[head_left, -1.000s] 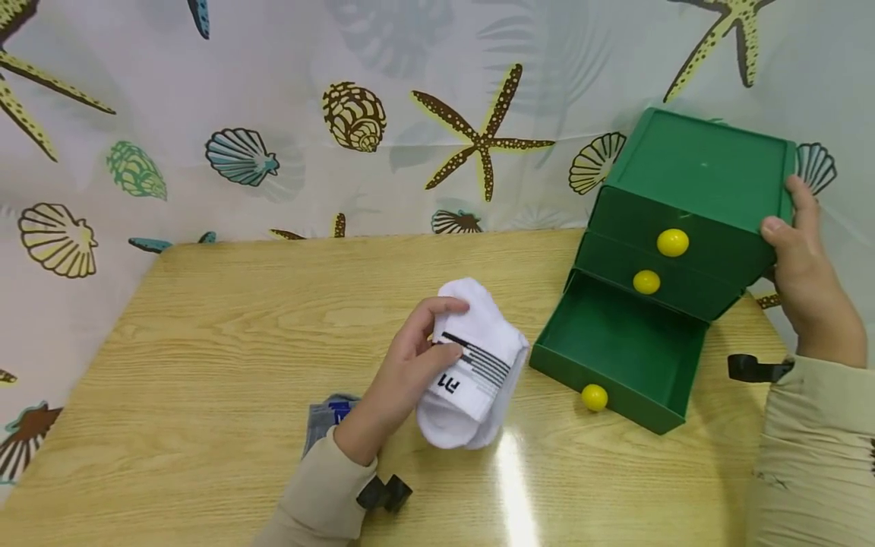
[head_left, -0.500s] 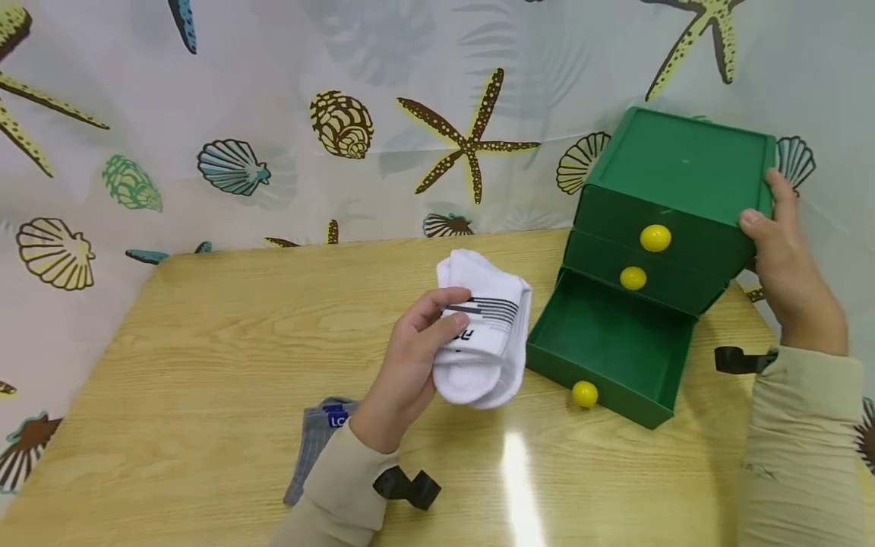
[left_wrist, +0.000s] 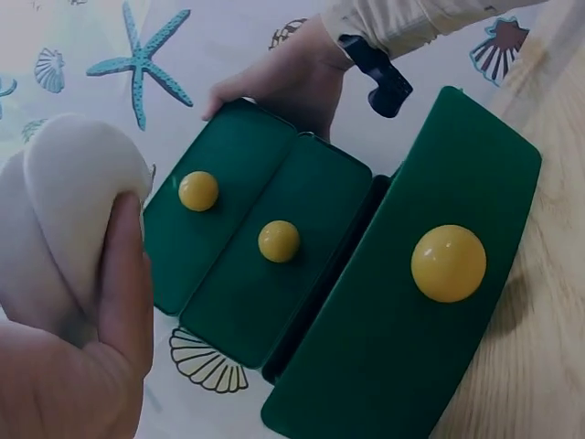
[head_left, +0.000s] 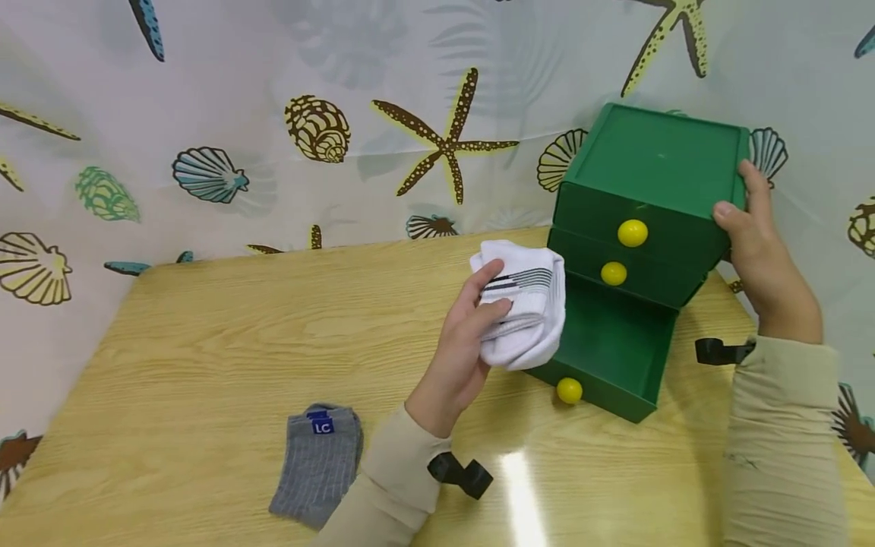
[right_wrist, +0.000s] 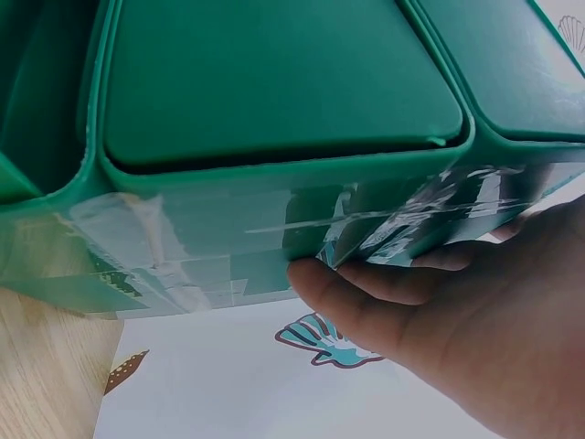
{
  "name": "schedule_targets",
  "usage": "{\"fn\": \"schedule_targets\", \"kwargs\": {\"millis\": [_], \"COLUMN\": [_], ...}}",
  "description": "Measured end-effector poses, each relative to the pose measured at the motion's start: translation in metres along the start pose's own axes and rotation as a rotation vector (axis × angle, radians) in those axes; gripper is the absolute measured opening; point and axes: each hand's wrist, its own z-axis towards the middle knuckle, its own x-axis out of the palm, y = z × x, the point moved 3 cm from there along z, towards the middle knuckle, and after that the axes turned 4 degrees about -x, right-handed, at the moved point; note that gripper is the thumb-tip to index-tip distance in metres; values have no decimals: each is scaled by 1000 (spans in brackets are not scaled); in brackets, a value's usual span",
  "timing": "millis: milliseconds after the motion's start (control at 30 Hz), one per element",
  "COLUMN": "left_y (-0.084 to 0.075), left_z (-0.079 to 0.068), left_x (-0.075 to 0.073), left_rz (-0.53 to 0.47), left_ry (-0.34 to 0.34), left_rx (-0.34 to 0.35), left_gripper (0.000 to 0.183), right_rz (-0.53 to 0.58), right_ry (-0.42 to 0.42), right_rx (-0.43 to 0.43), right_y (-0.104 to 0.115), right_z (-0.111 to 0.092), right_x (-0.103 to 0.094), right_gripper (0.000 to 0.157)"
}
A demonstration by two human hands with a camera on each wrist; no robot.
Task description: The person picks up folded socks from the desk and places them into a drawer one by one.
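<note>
Head view: the left hand (head_left: 459, 353) pinches the white socks (head_left: 532, 330) near the left side of the open bottom drawer (head_left: 615, 334). The right hand (head_left: 772, 262), ungripped, braces the right side of the green cabinet (head_left: 663, 152). Apparent step: loading; next, probably shift right, lower, release.

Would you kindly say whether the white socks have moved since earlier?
Yes, the socks moved right, toward the green drawer unit, now partly hiding its open drawer.
</note>
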Motion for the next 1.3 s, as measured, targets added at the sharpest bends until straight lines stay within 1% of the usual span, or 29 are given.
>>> {"fn": "schedule_targets", "kwargs": {"millis": [67, 133, 233, 367, 500, 600, 667, 800, 867, 933, 1033, 1133, 1167, 1233, 1267, 1300], "left_y": [4, 9, 19, 31, 43, 49, 53, 63, 69, 77, 88, 97, 99, 100, 100, 98], "left_z": [5, 10, 17, 28, 41, 52, 61, 79, 87, 95, 104, 109, 110, 109, 109, 108], "left_x": [3, 6, 9, 12, 20, 32, 40, 54, 58, 61, 64, 67, 68, 71, 73, 74], "left_rz": [50, 94, 147, 187, 270, 361, 427, 562, 606, 631, 632, 633, 650, 732, 793, 879], "left_ry": [12, 26, 23, 10, 16, 32, 45, 72, 94, 110, 141, 181, 189, 213, 227, 240], "left_rx": [-27, -69, -167, -296, -379, -428, -447, -441, -443, -451, -464, -481, -488, -492, -486, -475], "left_gripper": [58, 58, 57, 55, 56, 57, 57, 52, 50, 49, 49, 48, 47, 44, 42, 42], "right_rz": [36, 33, 38, 64, 49, 27, 15, 14, 16, 25, 39, 34, 23, 22, 16, 9], "right_ry": [8, 11, 13, 11, 9, 9, 10, 12, 9, 5, -1, -9, -11, -9, -8, -5], "right_rx": [-6, -11, -17, -22, -14, -9, -5, -7, -15, -24, -33, -36, -37, -39, -41, -46], "right_y": [0, 0, 0, 1, 1, 0, 0, -1, -1, -1, 0, 0, 0, 0, 0, 0], "right_z": [1, 1, 1, 2, 3, 2, 2, 3, 3, 3, 4, 4, 4, 4, 5, 5], "right_x": [0, 0, 1, 3, 5, 3, 1, -3, -4, -6, -6, -6, -6, -6, -7, -7], "right_gripper": [79, 79, 79, 80, 80, 79, 78, 78, 79, 79, 80, 79, 79, 79, 79, 79]}}
